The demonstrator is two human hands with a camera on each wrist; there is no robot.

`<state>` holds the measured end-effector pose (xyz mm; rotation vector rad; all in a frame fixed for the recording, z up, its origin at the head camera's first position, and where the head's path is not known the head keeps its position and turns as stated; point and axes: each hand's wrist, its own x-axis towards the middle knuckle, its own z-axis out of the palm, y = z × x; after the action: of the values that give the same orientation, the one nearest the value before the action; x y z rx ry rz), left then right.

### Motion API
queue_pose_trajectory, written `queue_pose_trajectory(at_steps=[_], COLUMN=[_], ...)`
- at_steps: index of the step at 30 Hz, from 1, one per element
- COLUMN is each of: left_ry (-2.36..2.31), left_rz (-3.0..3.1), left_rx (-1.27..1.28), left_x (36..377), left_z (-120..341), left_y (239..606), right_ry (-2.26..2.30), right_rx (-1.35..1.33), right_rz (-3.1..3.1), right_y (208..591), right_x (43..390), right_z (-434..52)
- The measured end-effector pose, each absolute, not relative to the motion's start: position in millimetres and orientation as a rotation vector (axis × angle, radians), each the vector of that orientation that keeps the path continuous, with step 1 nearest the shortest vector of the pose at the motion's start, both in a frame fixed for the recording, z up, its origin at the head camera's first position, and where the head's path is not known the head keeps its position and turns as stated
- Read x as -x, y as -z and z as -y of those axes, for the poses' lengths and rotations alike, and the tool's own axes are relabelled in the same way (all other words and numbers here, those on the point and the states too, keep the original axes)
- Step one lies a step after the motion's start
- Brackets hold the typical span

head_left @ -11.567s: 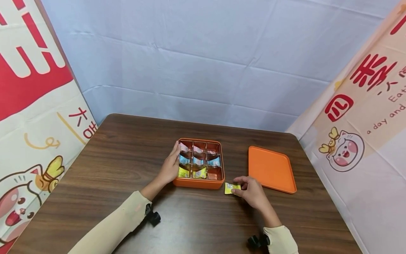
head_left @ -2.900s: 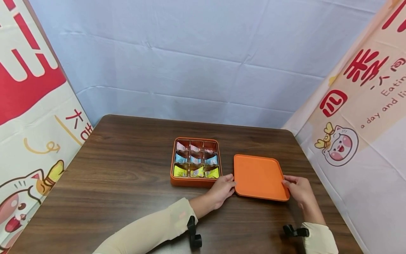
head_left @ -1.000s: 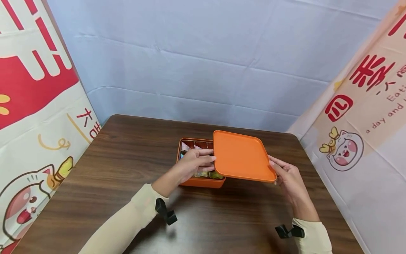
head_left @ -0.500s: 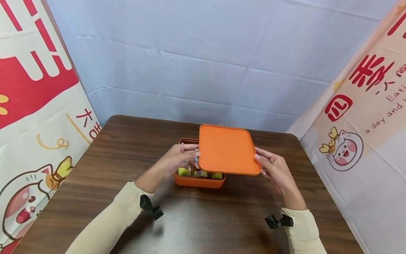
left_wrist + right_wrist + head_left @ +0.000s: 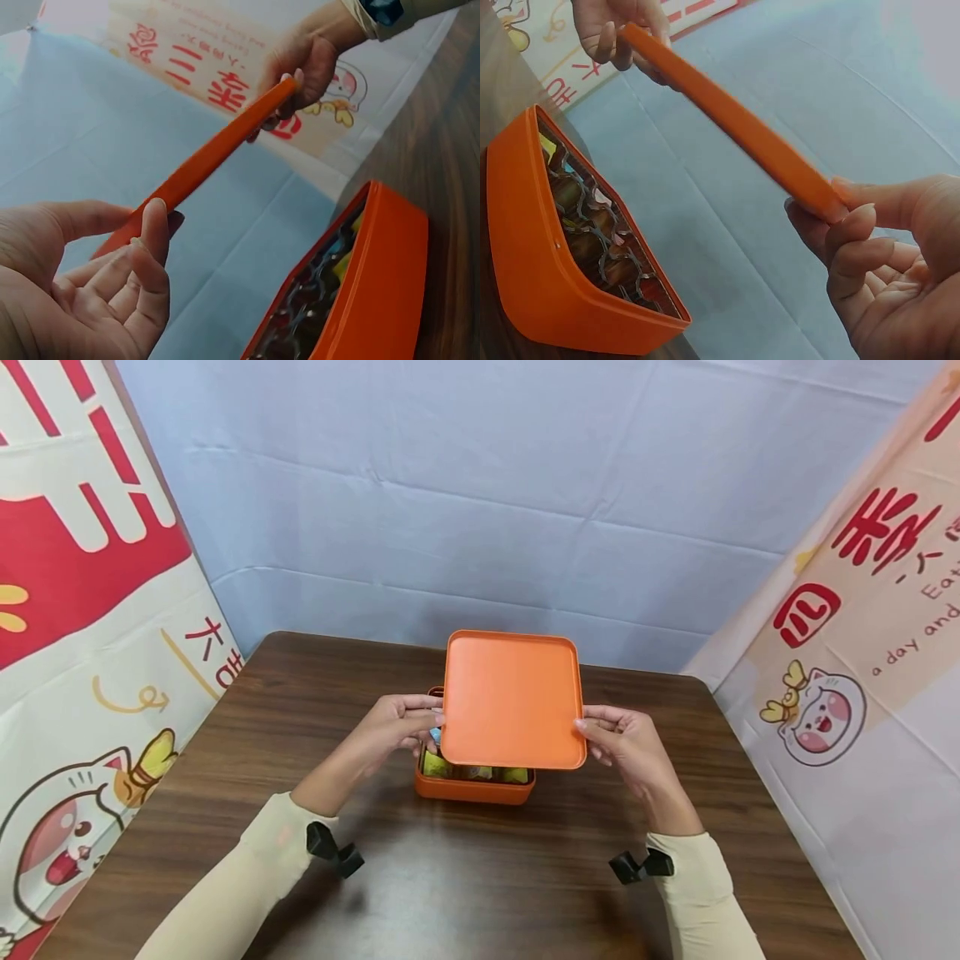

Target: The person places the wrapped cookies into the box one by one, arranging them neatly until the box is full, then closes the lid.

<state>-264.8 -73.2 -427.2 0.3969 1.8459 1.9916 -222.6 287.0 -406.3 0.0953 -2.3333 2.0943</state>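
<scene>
Above the box, an orange square lid (image 5: pixel 514 700) is held in the air, inner side toward the head camera and its far edge raised. My left hand (image 5: pixel 390 727) pinches its left edge between thumb and fingers. At the opposite edge my right hand (image 5: pixel 628 745) pinches it the same way. Below stands the orange box (image 5: pixel 474 790), apart from the lid. Yellow-wrapped candies (image 5: pixel 437 766) show in its front row; the lid hides most of the other compartments. In the right wrist view a clear divided insert (image 5: pixel 600 232) lines the box.
The dark wooden table (image 5: pixel 450 877) carries the box near its middle. A pale blue cloth (image 5: pixel 480 510) hangs behind the table. Printed banners stand at the left (image 5: pixel 90 710) and right (image 5: pixel 840 677) sides.
A yellow candy went into the box's front right compartment. Both hands then took the lid from the table, lifted it and carried it left over the box, raising its far edge.
</scene>
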Motion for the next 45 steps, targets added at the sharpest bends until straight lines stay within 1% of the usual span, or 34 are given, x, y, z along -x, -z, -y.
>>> queue_pose_trajectory(at_steps=[4,10,19,28,32,37,45], left_ry=[-1.979,-1.953,-1.945,-2.001,-1.953,-1.999,-1.937], left_rz=[-1.941,-2.183,-2.592,-2.434,-2.451,-2.470,-2.620], left_rx=[-0.400,-0.498,-0.610,-0.616,-0.627,-0.653,-0.731], left_x=[264,260,257,254,254,255,253], left_z=[76,78,83,85,85,85,85], left_y=[428,429,429,424,426,430,434], right_ry=[-1.975,-1.813,-1.803,-1.858,-1.868,-1.822,-1.711], right_rx=[-0.080,-0.089,-0.170,-0.254,-0.339,-0.436,-0.411], right_rz=[2.386,2.439,2.400,2.357,2.316,2.302,2.320], right_y=[409,408,401,408,414,421,424], right_x=[223,221,220,222,224,227,229], right_z=[-283,-276,-267,-265,-264,-262,-255])
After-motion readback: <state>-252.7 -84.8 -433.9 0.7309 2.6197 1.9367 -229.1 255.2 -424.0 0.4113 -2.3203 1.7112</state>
